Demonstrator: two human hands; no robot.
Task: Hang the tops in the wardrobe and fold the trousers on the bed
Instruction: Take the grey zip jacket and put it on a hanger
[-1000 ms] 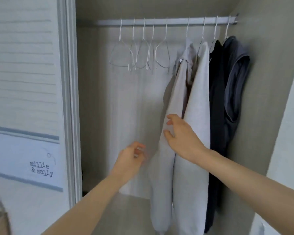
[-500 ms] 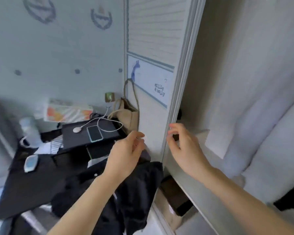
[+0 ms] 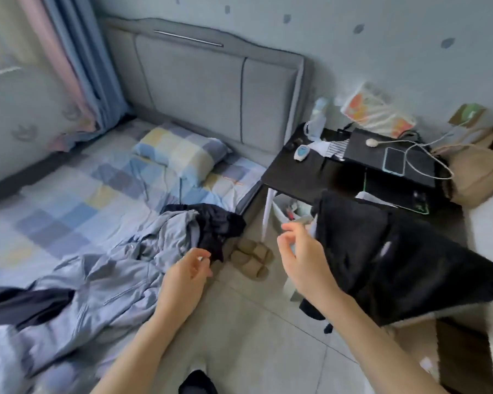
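A light grey-blue garment (image 3: 103, 282) lies crumpled across the near edge of the bed (image 3: 69, 200). A black garment (image 3: 214, 226) is bunched on it by the bed's corner. Another dark piece (image 3: 20, 305) shows at the left edge. A large black fleecy garment (image 3: 387, 260) is draped over something at the right. My left hand (image 3: 187, 273) hovers above the floor beside the grey-blue garment, fingers loosely curled, holding nothing. My right hand (image 3: 302, 255) is raised in front of the black fleecy garment, fingers relaxed and empty. The wardrobe is out of view.
A black side table (image 3: 299, 177) stands by the bed with a laptop, a phone (image 3: 393, 160), a cable and a bottle on it. Beige slippers (image 3: 251, 257) lie on the tiled floor under it. A checked pillow (image 3: 180, 152) lies by the grey headboard.
My view has swung left from the wardrobe's hanging tops, past its door, to the bed and side table. My right hand has left the hanging white top; both hands stay empty.
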